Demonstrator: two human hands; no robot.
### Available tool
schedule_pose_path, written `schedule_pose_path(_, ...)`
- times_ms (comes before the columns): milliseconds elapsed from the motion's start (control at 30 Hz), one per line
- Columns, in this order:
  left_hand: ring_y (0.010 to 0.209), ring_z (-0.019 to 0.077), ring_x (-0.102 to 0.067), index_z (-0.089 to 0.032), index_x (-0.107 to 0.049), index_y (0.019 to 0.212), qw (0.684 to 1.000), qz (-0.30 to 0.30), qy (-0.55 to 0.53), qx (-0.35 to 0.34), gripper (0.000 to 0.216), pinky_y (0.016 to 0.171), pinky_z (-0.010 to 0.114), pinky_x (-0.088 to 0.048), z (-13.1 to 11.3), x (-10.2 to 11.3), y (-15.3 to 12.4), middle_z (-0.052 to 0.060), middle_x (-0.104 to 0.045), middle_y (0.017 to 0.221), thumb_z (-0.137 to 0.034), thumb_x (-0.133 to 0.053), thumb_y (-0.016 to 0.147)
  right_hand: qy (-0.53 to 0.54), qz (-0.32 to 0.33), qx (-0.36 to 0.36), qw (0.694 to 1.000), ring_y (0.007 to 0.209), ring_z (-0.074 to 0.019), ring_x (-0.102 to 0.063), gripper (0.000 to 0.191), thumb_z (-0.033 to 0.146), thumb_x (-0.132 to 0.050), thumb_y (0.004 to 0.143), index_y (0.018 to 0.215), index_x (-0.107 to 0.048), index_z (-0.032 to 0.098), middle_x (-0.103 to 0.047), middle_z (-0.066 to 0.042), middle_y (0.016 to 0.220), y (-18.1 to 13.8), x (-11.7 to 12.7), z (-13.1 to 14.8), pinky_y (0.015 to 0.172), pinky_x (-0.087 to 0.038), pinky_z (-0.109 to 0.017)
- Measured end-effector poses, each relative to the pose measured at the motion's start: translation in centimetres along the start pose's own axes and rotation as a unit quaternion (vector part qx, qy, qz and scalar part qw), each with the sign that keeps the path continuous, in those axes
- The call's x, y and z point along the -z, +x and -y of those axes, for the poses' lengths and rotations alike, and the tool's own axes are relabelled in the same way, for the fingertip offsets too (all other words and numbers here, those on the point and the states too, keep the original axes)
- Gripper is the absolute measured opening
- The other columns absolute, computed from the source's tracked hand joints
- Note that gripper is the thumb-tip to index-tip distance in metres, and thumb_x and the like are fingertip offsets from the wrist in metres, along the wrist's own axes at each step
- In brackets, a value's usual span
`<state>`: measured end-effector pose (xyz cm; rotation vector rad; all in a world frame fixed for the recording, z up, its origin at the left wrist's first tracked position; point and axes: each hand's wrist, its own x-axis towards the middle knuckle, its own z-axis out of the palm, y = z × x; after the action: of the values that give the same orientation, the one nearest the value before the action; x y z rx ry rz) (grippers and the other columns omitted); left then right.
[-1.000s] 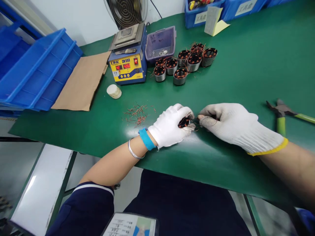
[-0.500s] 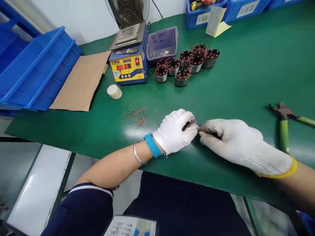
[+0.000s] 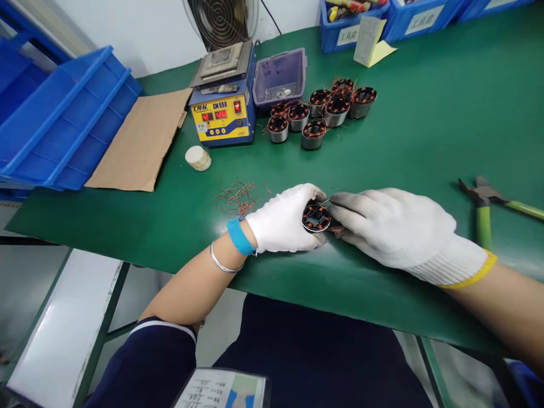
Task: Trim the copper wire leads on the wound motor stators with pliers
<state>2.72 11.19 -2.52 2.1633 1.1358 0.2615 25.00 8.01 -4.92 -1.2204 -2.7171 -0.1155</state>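
Both my hands wear white knit gloves and meet near the front edge of the green table (image 3: 425,113). My left hand (image 3: 284,221) is closed around a small round motor stator (image 3: 316,218) with copper windings, its open face turned up toward me. My right hand (image 3: 395,226) touches the stator from the right, its fingertips pinched on thin copper wire at the upper rim. A pile of cut copper wire bits (image 3: 236,198) lies just left of my left hand.
Several more wound stators (image 3: 321,113) stand behind, next to a blue and yellow solder pot (image 3: 223,107) and a purple tray (image 3: 279,76). Green-handled cutters (image 3: 488,201) lie at the right. Blue bins (image 3: 63,119), cardboard (image 3: 140,141) and a white roll (image 3: 198,158) sit at the left.
My left hand has turned the stator so its open face shows. My right hand has moved up and closer, onto the stator's rim.
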Motion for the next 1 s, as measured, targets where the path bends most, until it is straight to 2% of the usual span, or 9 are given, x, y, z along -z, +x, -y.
schedule_pose_path(233, 0.105, 0.0268, -0.071, -0.019, -0.064, 0.114, 1.0, 0.006, 0.029, -0.006, 0.05, 0.092, 0.04, -0.058, 0.1, -0.2, 0.6, 0.008, -0.072, 0.116, -0.033, -0.084, 0.07, 0.028, 0.003, -0.023, 0.999, 0.063, -0.0183, -0.059, 0.036, 0.032, -0.042, 0.096, 0.103, -0.076, 0.021, -0.079, -0.011, 0.103, -0.1, -0.8, 0.1, 0.057, -0.028, -0.035)
schedule_pose_path(333, 0.106, 0.029, -0.071, -0.019, -0.065, 0.112, 1.0, -0.014, 0.005, -0.014, 0.05, 0.094, 0.044, -0.058, 0.0, -0.6, 0.4, 0.009, -0.072, 0.115, -0.038, -0.084, 0.07, 0.141, 0.017, -0.09, 0.986, 0.062, -0.0182, -0.058, 0.033, 0.035, -0.043, 0.093, 0.088, -0.072, 0.02, -0.075, -0.01, 0.084, 0.0, -0.2, 0.3, 0.057, -0.035, -0.032)
schedule_pose_path(500, 0.11, 0.0284, -0.072, -0.021, -0.061, 0.116, 0.967, -0.077, -0.241, -0.017, 0.071, 0.099, 0.044, -0.059, -0.4, -0.8, 0.3, 0.011, -0.072, 0.122, -0.048, -0.091, 0.058, 0.451, -0.002, -0.272, 0.85, 0.052, -0.0154, -0.05, 0.042, 0.056, -0.046, 0.093, 0.069, -0.057, 0.023, -0.058, -0.002, 0.058, -0.4, 1.7, 1.2, 0.051, -0.041, -0.029)
schedule_pose_path(600, 0.086, 0.0273, -0.077, -0.02, -0.06, 0.113, 0.872, 0.094, -0.474, 0.081, 0.086, 0.065, 0.037, -0.063, -0.4, -0.4, 0.7, 0.013, -0.075, 0.108, -0.087, -0.068, 0.06, 0.473, -0.07, -0.249, 0.842, 0.053, -0.015, -0.049, 0.046, 0.061, -0.051, 0.093, 0.066, -0.057, 0.023, -0.056, -0.002, 0.059, -0.7, 2.8, 1.7, 0.05, -0.04, -0.029)
schedule_pose_path(700, 0.05, 0.0201, -0.067, -0.016, -0.064, 0.101, 0.805, 0.283, -0.496, 0.161, 0.096, 0.039, 0.026, -0.044, -0.4, -0.4, 1.0, 0.011, -0.073, 0.075, -0.099, -0.026, 0.072, 0.444, -0.073, -0.202, 0.87, 0.052, -0.014, -0.048, 0.044, 0.056, -0.053, 0.092, 0.062, -0.055, 0.024, -0.055, -0.001, 0.058, -0.6, 3.4, 2.0, 0.049, -0.038, -0.029)
schedule_pose_path(767, 0.043, 0.0141, -0.058, -0.015, -0.066, 0.098, 0.851, 0.23, -0.45, 0.14, 0.081, 0.04, 0.024, -0.04, -0.7, -0.5, 0.8, 0.006, -0.068, 0.067, -0.088, -0.034, 0.082, 0.456, -0.035, -0.211, 0.864, 0.051, -0.0129, -0.044, 0.044, 0.055, -0.056, 0.09, 0.059, -0.051, 0.023, -0.052, 0.0, 0.055, -0.4, 3.4, 2.1, 0.048, -0.036, -0.028)
schedule_pose_path(867, 0.071, 0.0181, -0.069, -0.017, -0.068, 0.109, 0.945, -0.023, -0.325, 0.003, 0.05, 0.068, 0.032, -0.058, -1.2, -0.8, -0.2, 0.008, -0.074, 0.088, -0.059, -0.064, 0.082, 0.548, 0.029, -0.271, 0.791, 0.048, -0.0113, -0.04, 0.046, 0.064, -0.062, 0.082, 0.063, -0.053, 0.022, -0.049, 0.001, 0.054, -0.2, 3.3, 2.0, 0.045, -0.033, -0.027)
schedule_pose_path(933, 0.098, 0.0259, -0.071, -0.02, -0.069, 0.116, 0.965, -0.121, -0.2, -0.117, 0.051, 0.093, 0.044, -0.058, -1.4, -0.9, -0.7, 0.011, -0.074, 0.108, -0.049, -0.073, 0.074, 0.615, 0.042, -0.292, 0.731, 0.046, -0.0103, -0.038, 0.05, 0.07, -0.066, 0.076, 0.066, -0.055, 0.022, -0.048, 0.002, 0.054, -0.3, 3.5, 1.8, 0.043, -0.032, -0.026)
schedule_pose_path(1000, 0.113, 0.0304, -0.068, -0.023, -0.07, 0.119, 0.966, -0.123, -0.164, -0.155, 0.059, 0.103, 0.05, -0.054, -1.5, -1.1, -0.7, 0.013, -0.072, 0.116, -0.054, -0.078, 0.07, 0.63, 0.017, -0.29, 0.72, 0.045, -0.0097, -0.035, 0.054, 0.073, -0.067, 0.074, 0.064, -0.053, 0.022, -0.045, 0.003, 0.053, -0.6, 4.1, 1.8, 0.041, -0.029, -0.026)
